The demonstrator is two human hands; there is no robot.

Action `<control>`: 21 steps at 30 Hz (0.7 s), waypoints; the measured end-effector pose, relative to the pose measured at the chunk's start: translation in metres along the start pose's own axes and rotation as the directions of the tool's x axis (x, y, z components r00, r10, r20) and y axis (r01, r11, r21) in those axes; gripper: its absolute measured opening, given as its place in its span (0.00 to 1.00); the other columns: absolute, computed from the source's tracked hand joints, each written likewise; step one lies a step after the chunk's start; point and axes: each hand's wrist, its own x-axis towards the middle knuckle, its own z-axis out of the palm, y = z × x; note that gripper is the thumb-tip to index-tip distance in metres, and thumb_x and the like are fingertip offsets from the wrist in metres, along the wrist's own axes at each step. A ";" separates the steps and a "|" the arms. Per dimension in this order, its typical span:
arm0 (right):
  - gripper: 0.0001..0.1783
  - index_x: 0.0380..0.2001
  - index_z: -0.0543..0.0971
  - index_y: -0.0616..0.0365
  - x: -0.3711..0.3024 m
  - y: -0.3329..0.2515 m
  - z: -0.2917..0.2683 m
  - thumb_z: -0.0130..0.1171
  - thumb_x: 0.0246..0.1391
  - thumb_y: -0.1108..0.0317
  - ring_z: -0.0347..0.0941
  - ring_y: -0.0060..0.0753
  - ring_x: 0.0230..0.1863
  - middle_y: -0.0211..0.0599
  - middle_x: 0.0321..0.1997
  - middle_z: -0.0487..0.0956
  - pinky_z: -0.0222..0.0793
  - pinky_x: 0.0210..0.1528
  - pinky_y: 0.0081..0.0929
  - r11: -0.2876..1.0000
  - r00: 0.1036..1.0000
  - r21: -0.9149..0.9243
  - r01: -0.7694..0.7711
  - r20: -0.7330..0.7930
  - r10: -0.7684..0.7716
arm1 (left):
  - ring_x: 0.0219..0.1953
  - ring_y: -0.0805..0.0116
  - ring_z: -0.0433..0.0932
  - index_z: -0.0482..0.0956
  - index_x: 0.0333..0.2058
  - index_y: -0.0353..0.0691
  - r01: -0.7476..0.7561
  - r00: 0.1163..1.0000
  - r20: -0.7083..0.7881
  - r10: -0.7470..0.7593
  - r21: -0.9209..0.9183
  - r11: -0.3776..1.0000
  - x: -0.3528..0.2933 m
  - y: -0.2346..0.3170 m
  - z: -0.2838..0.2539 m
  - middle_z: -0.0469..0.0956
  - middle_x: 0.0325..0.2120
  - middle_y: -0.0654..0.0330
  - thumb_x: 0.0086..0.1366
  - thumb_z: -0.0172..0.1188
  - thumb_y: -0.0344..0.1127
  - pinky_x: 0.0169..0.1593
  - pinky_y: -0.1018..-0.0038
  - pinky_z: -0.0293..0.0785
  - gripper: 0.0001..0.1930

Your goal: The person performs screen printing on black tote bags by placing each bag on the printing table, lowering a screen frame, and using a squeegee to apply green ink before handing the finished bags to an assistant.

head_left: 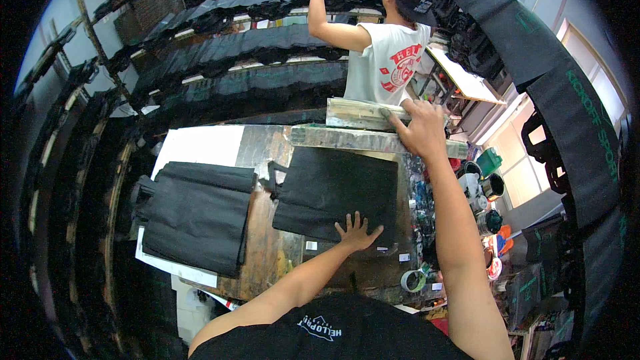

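A black fabric bag [337, 193] lies flat on the stained work table [267, 253], its handle loop poking out on the left. My left hand [359, 233] rests palm down on the bag's near right part, fingers spread. At the table's far side, my right hand [423, 125] grips the right part of a pale wooden screen-printing frame [363, 113], raised and seen almost edge-on. The fingers curl over its top edge; its face is hidden. In front of it runs a paint-smeared wooden bar [360, 139]. Left of the bag sits a stack of black bags [200, 217] on white board [203, 143].
Racks of hanging black pieces [247, 83] fill the left and far side. A co-worker in a white sleeveless shirt [383, 60] stands beyond the table, arms raised. Paint cans [492, 187] and a tape roll [413, 281] are at right. Printed black fabric [580, 107] hangs far right.
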 end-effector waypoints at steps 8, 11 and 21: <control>0.27 0.36 0.83 0.57 -0.001 0.000 0.004 0.62 0.55 0.40 0.77 0.50 0.42 0.47 0.32 0.81 0.61 0.51 0.48 1.000 1.000 0.001 -0.001 -0.029 0.001 | 0.61 0.64 0.77 0.77 0.58 0.32 -0.698 0.714 -0.659 0.235 -0.642 0.317 -0.111 0.034 -0.137 0.80 0.56 0.47 0.73 0.61 0.43 0.65 0.69 0.68 0.23; 0.27 0.37 0.83 0.57 0.001 0.002 0.008 0.61 0.57 0.40 0.77 0.50 0.43 0.47 0.33 0.81 0.61 0.50 0.47 1.000 0.999 -0.008 0.006 -0.033 -0.006 | 0.51 0.59 0.77 0.81 0.48 0.38 -0.961 0.275 -0.800 0.533 -0.239 0.136 -0.211 0.067 -0.224 0.79 0.47 0.55 0.75 0.52 0.59 0.60 0.58 0.70 0.27; 0.28 0.36 0.82 0.55 -0.005 0.008 0.008 0.61 0.56 0.38 0.77 0.49 0.45 0.47 0.34 0.82 0.61 0.49 0.46 1.000 1.000 -0.009 0.009 -0.014 -0.009 | 0.36 0.68 0.65 0.79 0.34 0.54 -0.874 -0.245 -0.827 0.506 -0.037 -0.484 -0.360 0.125 -0.290 0.65 0.29 0.69 0.72 0.56 0.52 0.54 0.53 0.68 0.12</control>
